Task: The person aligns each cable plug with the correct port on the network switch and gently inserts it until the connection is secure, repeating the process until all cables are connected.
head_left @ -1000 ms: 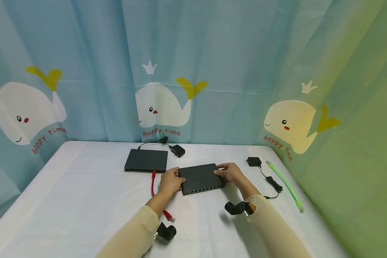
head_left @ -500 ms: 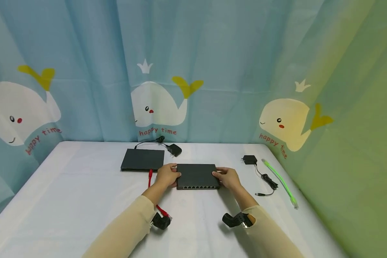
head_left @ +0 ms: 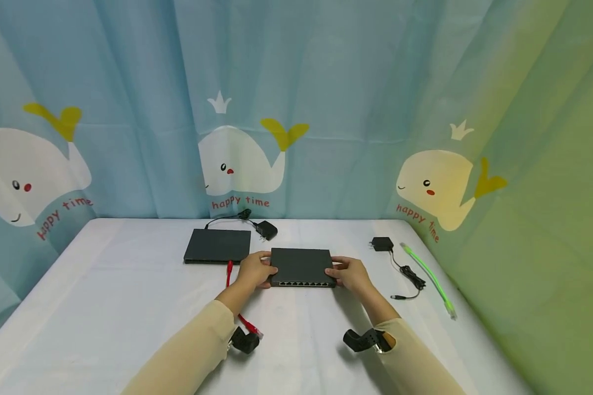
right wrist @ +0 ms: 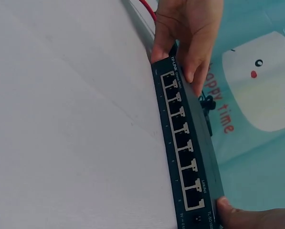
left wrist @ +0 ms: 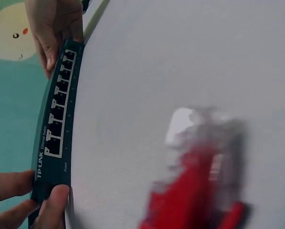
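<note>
Both hands hold a black TP-LINK Ethernet switch (head_left: 301, 265) by its two short ends, in the middle of the table. Its row of ports faces the person. My left hand (head_left: 253, 270) grips the left end, thumb on top in the head view; my right hand (head_left: 352, 272) grips the right end the same way. Whether the switch touches the cloth, I cannot tell. Close behind the left hand lies a second flat black box (head_left: 217, 245). A red network cable (head_left: 250, 327) runs from that box's front, partly hidden under the left forearm; its loose plug appears blurred in the left wrist view.
A black power adapter (head_left: 266, 230) with its cord lies behind the second box. At the right are another adapter (head_left: 382, 243), its bundled cord (head_left: 412, 276) and a green network cable (head_left: 429, 275). A whale-printed curtain (head_left: 346, 109) hangs behind the white-covered table (head_left: 143, 307).
The switch was turned at an angle a second ago; the hands have straightened it square to the person and shifted it slightly away. The head view has also shifted a little.
</note>
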The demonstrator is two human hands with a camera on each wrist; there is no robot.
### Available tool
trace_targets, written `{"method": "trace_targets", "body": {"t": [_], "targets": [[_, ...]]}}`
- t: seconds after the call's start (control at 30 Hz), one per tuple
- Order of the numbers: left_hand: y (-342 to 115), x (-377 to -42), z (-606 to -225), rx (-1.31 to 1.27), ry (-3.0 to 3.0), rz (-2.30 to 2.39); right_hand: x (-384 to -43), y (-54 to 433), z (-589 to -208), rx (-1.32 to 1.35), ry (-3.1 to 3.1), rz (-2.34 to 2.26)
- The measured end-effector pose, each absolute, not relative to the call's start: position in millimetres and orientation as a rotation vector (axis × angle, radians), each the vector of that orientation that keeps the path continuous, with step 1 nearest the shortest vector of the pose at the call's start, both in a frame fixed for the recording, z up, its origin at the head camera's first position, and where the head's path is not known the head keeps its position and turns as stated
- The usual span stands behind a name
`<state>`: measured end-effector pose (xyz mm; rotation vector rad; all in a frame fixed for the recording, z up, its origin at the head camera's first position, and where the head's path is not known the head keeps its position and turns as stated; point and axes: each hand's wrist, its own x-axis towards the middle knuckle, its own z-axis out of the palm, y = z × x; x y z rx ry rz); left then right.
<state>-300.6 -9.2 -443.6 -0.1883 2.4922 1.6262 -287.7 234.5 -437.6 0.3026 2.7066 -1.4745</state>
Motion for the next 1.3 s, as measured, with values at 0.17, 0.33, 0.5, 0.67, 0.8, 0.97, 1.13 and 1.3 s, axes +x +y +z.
{"method": "trace_targets", "body": {"t": [0.17,0.33,0.5,0.67,0.8,0.97,1.13,1.3], "targets": [[-4.1,-315.2,-441.9,-0.247,2.493,1.617,-302.0,236.9,-437.7,0.332,2.682,-1.499],[-0.3,-328.1,-439.6,-0.331,2.473,1.592,-313.2,237.5,-438.1,0.358,2.655,-1.514],[0.9,-334.2,-435.9,-0.358,2.49,1.558,-320.9,237.0,-437.5,0.356,2.634,-1.523],[2.0,-335.3,-433.6,-0.364,2.511,1.55,-327.4,236.5,-436.1,0.379,2.6,-1.541],[5.3,-332.4,-432.2,-0.359,2.558,1.514,-329.4,236.4,-435.9,0.407,2.603,-1.54],[7.7,-329.1,-431.5,-0.363,2.591,1.47,-325.8,234.6,-435.9,0.408,2.632,-1.543],[8.3,-326.2,-431.9,-0.378,2.618,1.446,-326.2,237.1,-434.5,0.372,2.62,-1.522],[10.6,-324.3,-431.4,-0.366,2.663,1.437,-329.3,249.4,-427.3,0.228,2.58,-1.471]]}}
